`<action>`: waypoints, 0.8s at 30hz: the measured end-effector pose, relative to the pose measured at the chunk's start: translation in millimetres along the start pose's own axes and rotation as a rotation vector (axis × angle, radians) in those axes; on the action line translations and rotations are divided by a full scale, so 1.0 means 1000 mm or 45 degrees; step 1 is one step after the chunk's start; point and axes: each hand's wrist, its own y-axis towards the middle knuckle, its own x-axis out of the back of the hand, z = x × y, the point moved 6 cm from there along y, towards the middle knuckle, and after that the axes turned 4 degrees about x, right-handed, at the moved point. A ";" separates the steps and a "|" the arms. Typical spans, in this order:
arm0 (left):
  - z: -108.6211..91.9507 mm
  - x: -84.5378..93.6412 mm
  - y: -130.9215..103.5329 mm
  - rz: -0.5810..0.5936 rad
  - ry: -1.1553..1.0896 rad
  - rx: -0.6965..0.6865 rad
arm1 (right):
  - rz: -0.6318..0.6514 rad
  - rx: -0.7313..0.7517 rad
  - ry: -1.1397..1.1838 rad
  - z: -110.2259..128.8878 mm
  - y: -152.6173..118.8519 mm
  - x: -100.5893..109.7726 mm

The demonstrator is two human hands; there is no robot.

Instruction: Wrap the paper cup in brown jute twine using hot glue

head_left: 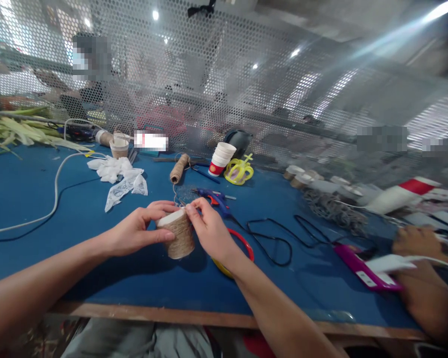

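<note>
A paper cup (181, 239) wrapped in brown twine is held tilted above the blue table, its white rim band showing at the top. My left hand (144, 226) grips it from the left, thumb on the wrapped side and fingers over the rim. At the right of the rim, my right hand (211, 226) pinches the twine between thumb and forefinger; its other fingers are curled. A strand runs from there up to a roll of twine (179, 169) lying behind the cup. Just beyond my right hand lies a blue glue gun (215, 197).
White paper cups (223, 156) are stacked beside a yellow crown-shaped piece (239, 171). White lace (123, 179) lies left. A black cord (272, 223) leads toward a purple power strip (353, 263), near another person's hand (420, 243). A perforated metal screen (194, 74) stands behind the table.
</note>
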 end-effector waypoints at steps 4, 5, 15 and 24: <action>0.001 0.001 -0.001 0.007 0.005 -0.001 | -0.017 -0.014 -0.005 -0.002 -0.002 -0.004; 0.001 0.001 -0.001 0.010 0.007 -0.001 | -0.028 -0.020 -0.011 -0.003 -0.003 -0.004; -0.002 -0.002 0.001 0.005 0.074 0.123 | -0.058 0.072 -0.159 0.001 -0.005 -0.008; 0.000 0.001 0.003 -0.150 0.175 0.159 | -0.043 0.234 -0.232 0.012 -0.006 -0.009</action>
